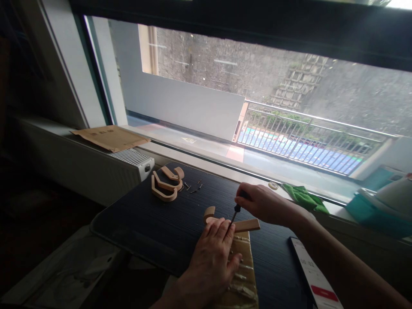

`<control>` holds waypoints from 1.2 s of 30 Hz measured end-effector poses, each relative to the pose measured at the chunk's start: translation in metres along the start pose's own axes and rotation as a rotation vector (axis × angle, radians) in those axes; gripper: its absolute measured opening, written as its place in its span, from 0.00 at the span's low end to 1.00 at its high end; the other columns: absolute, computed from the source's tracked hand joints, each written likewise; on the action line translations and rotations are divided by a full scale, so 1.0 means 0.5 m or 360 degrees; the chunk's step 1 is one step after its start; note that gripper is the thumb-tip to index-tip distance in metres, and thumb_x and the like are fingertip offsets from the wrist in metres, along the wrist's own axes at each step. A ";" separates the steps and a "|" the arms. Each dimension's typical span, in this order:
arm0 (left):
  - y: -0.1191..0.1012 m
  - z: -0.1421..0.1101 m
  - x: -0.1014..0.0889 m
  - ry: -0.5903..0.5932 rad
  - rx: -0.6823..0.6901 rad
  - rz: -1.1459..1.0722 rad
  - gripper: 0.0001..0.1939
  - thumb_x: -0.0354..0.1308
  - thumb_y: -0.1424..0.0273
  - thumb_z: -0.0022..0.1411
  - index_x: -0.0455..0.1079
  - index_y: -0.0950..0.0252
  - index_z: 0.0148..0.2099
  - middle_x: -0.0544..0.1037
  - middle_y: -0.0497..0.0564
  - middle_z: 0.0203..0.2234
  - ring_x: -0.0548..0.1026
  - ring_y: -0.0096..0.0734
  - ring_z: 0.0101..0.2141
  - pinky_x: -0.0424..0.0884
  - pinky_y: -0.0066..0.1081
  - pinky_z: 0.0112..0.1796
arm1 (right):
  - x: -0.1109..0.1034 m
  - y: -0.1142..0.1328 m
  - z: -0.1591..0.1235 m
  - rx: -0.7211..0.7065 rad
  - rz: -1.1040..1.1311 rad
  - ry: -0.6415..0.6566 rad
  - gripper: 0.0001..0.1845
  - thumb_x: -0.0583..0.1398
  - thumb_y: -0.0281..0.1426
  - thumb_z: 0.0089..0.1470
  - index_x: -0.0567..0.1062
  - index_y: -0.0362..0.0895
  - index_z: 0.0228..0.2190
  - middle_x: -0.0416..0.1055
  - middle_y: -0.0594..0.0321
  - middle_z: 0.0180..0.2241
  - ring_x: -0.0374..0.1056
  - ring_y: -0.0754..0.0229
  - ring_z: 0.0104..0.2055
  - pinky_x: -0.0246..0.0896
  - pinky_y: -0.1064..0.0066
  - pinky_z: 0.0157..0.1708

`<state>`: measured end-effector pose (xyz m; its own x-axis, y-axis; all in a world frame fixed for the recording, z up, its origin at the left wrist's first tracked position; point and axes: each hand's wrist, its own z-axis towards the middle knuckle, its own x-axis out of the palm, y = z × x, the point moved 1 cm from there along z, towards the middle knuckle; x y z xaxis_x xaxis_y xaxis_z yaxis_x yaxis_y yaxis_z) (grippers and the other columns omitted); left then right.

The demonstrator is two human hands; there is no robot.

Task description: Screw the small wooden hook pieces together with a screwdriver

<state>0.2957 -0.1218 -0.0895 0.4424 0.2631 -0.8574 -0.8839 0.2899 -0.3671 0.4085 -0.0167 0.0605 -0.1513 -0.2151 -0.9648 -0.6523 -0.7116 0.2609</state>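
My right hand [254,199] is closed around the dark handle of a screwdriver [237,209], its shaft slanting down to the fingertips of my left hand. My left hand [214,244] presses a light wooden hook [247,225] down, fingers together across its middle. The hook's curved end shows left of the fingers, its straight end to the right. Under the hook and my left hand lies a tan, tape-wrapped block [246,274]. Where the screwdriver tip meets the hook is hidden by my fingers.
Several more wooden hooks [166,197] and loose screws [194,191] lie at the far side of the dark table [141,223]. A phone with a timer [313,270] is at right. A green cloth [304,197] sits on the sill, a brown envelope [111,137] on the radiator.
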 end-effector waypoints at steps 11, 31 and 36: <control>-0.002 0.002 -0.003 -0.0015 0.0030 0.0055 0.29 0.52 0.59 0.63 0.56 0.65 0.63 0.61 0.55 0.60 0.56 0.43 0.59 0.51 0.43 0.59 | -0.016 0.007 -0.010 -0.0123 -0.0089 0.0118 0.09 0.54 0.34 0.55 0.73 0.47 0.35 0.73 0.65 0.28 0.63 0.64 0.26 0.52 0.73 0.25; -0.002 0.003 -0.003 0.0072 -0.0020 0.0032 0.29 0.52 0.60 0.63 0.55 0.64 0.63 0.59 0.54 0.61 0.54 0.42 0.60 0.49 0.43 0.60 | -0.008 -0.003 -0.009 -0.0065 -0.0136 0.0066 0.10 0.53 0.37 0.56 0.72 0.47 0.34 0.74 0.65 0.28 0.65 0.63 0.28 0.52 0.72 0.27; -0.003 0.003 -0.005 0.0055 -0.0021 0.0031 0.29 0.50 0.58 0.64 0.56 0.64 0.63 0.60 0.54 0.61 0.55 0.41 0.60 0.50 0.43 0.60 | -0.013 0.003 -0.008 -0.0053 -0.0212 0.0078 0.12 0.53 0.39 0.56 0.73 0.48 0.35 0.74 0.65 0.28 0.64 0.63 0.27 0.51 0.72 0.26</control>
<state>0.2961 -0.1214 -0.0863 0.4197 0.2367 -0.8763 -0.8943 0.2727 -0.3547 0.4114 -0.0189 0.0675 -0.0278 -0.1489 -0.9885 -0.6391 -0.7577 0.1321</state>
